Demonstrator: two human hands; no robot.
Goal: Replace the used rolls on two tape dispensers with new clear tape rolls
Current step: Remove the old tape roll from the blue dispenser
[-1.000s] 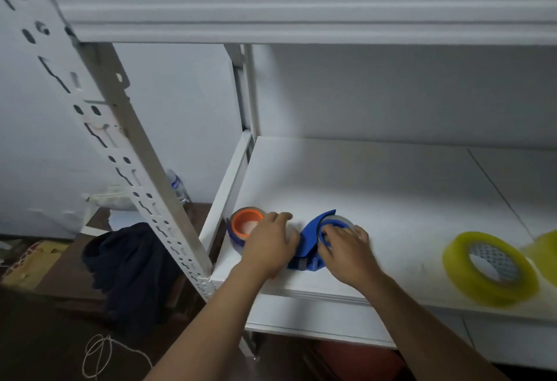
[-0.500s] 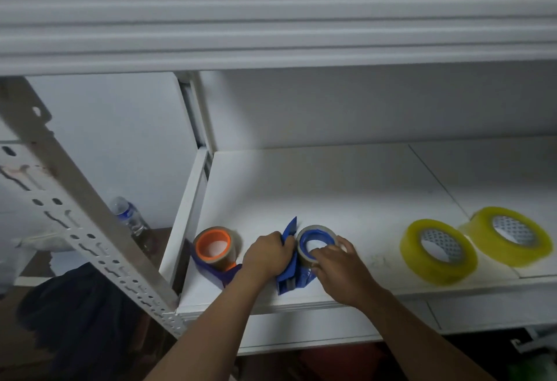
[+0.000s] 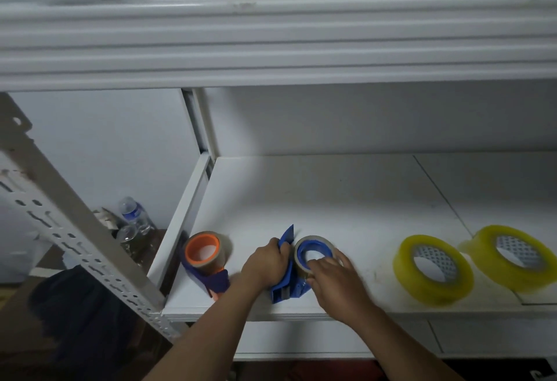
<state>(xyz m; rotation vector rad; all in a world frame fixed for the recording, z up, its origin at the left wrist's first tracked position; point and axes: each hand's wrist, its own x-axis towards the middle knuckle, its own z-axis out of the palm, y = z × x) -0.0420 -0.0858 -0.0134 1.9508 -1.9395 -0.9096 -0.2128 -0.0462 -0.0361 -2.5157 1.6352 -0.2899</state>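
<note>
Blue dispenser (image 3: pixel 284 285) between both hands, no legible writing anywhere.

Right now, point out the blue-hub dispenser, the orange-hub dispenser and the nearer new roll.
blue-hub dispenser (image 3: pixel 285 285): head view, blue frame.
orange-hub dispenser (image 3: pixel 202 249): head view, orange hub rim.
nearer new roll (image 3: pixel 405 263): head view, yellow left band.

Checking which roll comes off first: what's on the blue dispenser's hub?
A nearly used-up roll sits around the blue hub of the dispenser. The right hand covers its near side; the left hand grips the frame.
</note>
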